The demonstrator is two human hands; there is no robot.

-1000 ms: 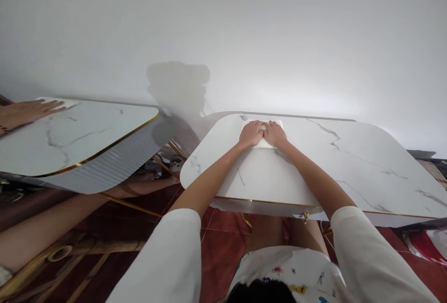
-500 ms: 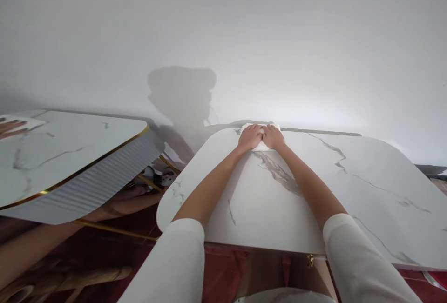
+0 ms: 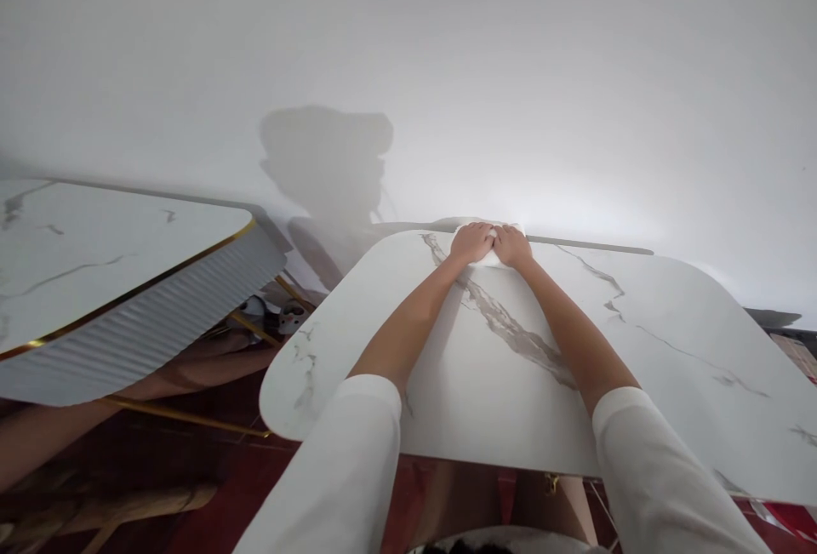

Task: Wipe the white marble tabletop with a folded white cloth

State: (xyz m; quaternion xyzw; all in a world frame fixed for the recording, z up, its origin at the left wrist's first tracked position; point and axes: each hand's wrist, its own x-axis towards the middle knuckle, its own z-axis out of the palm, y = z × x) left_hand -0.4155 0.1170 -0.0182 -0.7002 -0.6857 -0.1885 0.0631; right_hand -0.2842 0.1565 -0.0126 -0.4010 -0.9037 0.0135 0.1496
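Observation:
Both my arms stretch out over a white marble-look tabletop with grey veins. My left hand and my right hand lie side by side at its far edge, fingers curled and pressing down on a white cloth. Only a small strip of the cloth shows between and under the hands. White sleeves cover my upper arms.
A second marble-look tabletop with a gold rim and ribbed white side stands at the left. Another person's bare arm reaches under it at lower left. A white wall rises close behind both tables. Red floor tiles show below.
My two hands have pushed the cloth away from me to the far edge of the tabletop. The other person's hand on the left tabletop has gone out of view.

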